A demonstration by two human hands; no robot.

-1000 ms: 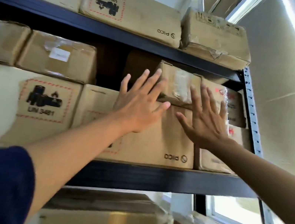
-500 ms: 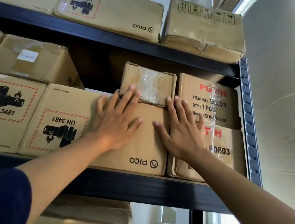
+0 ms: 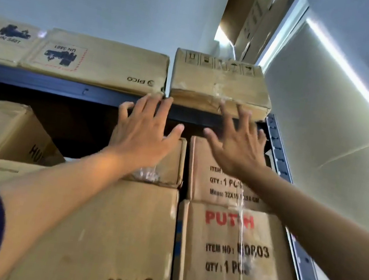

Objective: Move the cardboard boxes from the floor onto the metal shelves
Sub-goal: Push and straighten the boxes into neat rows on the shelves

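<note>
Both my hands are raised with fingers spread in front of the dark metal shelf (image 3: 69, 90). My left hand (image 3: 145, 133) lies flat against a small taped cardboard box (image 3: 172, 164) that sits on a large PICO box (image 3: 113, 238). My right hand (image 3: 236, 143) is open in front of the upper PUTH box (image 3: 215, 181), its fingertips reaching the shelf beam under a worn box (image 3: 220, 82) on the top shelf. Neither hand grips anything.
A second PUTH box (image 3: 239, 261) sits below the first. Two UN 3481 boxes (image 3: 99, 59) line the top shelf at left. Another box (image 3: 4, 131) stands at mid left. The perforated shelf post (image 3: 279, 153) runs down the right, beside a white wall.
My view has tilted upward and closer. Both hands slid up from the front of the PICO box to the small box and the upper shelf beam.
</note>
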